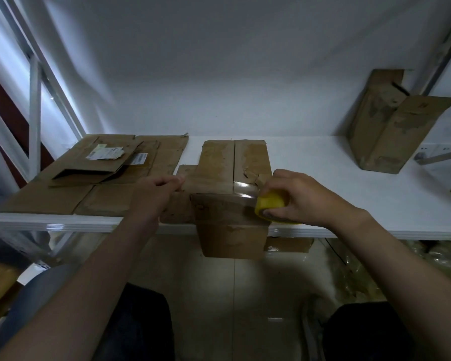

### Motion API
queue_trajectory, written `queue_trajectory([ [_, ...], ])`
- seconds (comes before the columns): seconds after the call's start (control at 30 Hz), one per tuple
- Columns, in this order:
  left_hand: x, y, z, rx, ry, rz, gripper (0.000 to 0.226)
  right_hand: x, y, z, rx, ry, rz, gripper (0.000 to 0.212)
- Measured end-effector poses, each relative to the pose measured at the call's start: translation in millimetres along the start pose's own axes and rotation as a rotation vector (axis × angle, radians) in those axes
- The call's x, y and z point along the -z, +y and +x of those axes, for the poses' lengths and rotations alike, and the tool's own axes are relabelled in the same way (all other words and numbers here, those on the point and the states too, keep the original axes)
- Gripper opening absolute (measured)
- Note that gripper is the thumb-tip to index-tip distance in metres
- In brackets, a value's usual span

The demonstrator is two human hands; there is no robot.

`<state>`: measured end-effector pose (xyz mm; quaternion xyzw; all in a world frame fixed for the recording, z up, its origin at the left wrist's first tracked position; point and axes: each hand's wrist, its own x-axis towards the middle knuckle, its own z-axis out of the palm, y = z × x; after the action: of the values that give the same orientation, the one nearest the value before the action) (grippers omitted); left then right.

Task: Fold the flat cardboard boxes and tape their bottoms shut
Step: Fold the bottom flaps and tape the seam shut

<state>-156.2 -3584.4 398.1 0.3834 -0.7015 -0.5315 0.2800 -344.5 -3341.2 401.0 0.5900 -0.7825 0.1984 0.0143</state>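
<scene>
Spanning the view, a white shelf (349, 204) carries a stack of flat cardboard boxes (63, 196) at its left and an upright opened box (385, 131) far right. Between them a folded box (229, 168) lies bottom-up, overhanging the front edge. The left hand (154, 194) is blurred at that box's left side, fingers curled, perhaps on a flap; its grip cannot be told. The right hand (302, 199) clasps a yellow tape roll (270, 204) at the right edge, with clear tape (242, 190) stretched across the seam.

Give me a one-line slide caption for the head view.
Right hand holds a yellow tape roll, clear tape stretched across the box on the shelf edge; left hand at the box's left side.
</scene>
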Motion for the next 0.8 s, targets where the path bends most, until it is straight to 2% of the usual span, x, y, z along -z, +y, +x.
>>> queue_trajectory([
  [0.1,5.3,-7.0,2.8,0.039,0.006,-0.017,0.009,5.2,4.2,-5.5,0.018,0.097,0.105,0.044],
  [0.2,10.8,-10.4,6.3,0.069,0.029,-0.073,0.008,5.8,4.3,-7.7,0.062,0.219,0.179,0.040],
  [0.3,13.4,-13.0,9.4,0.034,0.070,-0.094,0.008,-0.7,9.7,-6.8,0.066,0.125,0.039,0.038],
  [0.4,12.7,-19.5,10.6,0.024,0.073,-0.082,0.010,5.1,20.1,-7.8,-0.009,0.050,0.018,0.040],
  [0.57,8.3,-35.2,15.4,0.060,0.054,-0.079,0.006,19.2,20.6,-13.8,-0.068,0.145,0.091,0.055],
  [0.63,6.6,-37.7,16.9,0.070,0.054,-0.088,0.008,20.2,21.2,-15.7,-0.052,0.149,0.095,0.051],
  [0.8,3.3,-42.2,21.0,0.076,0.048,-0.087,0.009,20.0,36.0,-18.6,-0.026,0.037,0.019,0.035],
])
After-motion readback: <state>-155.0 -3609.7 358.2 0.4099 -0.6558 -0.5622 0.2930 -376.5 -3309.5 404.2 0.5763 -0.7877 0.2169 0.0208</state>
